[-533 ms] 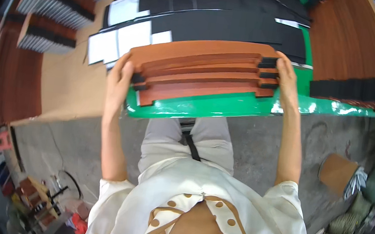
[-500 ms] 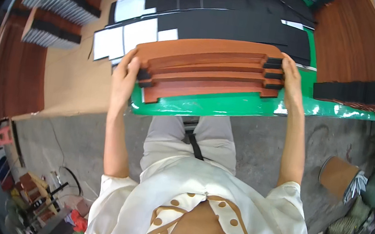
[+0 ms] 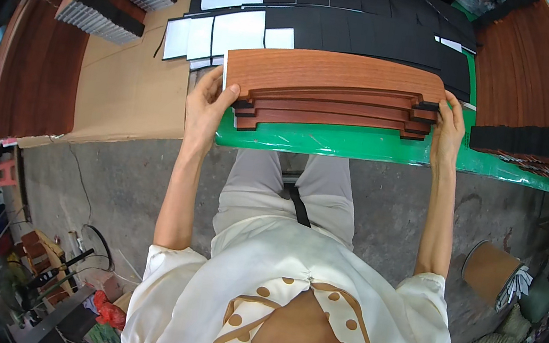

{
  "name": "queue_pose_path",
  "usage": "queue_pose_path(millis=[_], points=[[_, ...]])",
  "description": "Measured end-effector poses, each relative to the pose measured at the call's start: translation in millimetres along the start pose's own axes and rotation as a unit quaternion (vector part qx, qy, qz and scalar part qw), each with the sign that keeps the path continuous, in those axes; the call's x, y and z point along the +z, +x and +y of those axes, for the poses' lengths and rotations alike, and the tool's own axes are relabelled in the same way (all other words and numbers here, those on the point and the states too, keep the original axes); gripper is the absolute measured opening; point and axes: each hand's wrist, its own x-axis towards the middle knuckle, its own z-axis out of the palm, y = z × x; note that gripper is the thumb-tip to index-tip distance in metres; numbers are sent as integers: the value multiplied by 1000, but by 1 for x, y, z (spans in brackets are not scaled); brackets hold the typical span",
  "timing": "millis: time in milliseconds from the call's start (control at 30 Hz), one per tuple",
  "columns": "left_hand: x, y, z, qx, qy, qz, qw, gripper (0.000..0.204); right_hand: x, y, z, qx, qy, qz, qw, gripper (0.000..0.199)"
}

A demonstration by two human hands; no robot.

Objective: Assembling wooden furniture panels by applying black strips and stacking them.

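Green bench [image 3: 362,145] carries my stack of brown wooden boards [image 3: 331,95]; my left hand [image 3: 205,102] and right hand [image 3: 449,129] still clamp its ends, now squared a little farther in.

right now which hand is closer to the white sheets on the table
Left. The left hand grips the left end of the wooden boards, just below the white sheets. The right hand holds the boards' far right end, well away from them.
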Motion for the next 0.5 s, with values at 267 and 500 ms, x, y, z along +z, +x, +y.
queue_pose_path(millis=[267,500], points=[[-2,-28,-8,-12,7,21,1000,53,-11,-25,8,-35,17,0,999,30],[-19,-35,-23,55,167,-20,984,63,-19,-35,6,-68,-103,-10,992,37]])
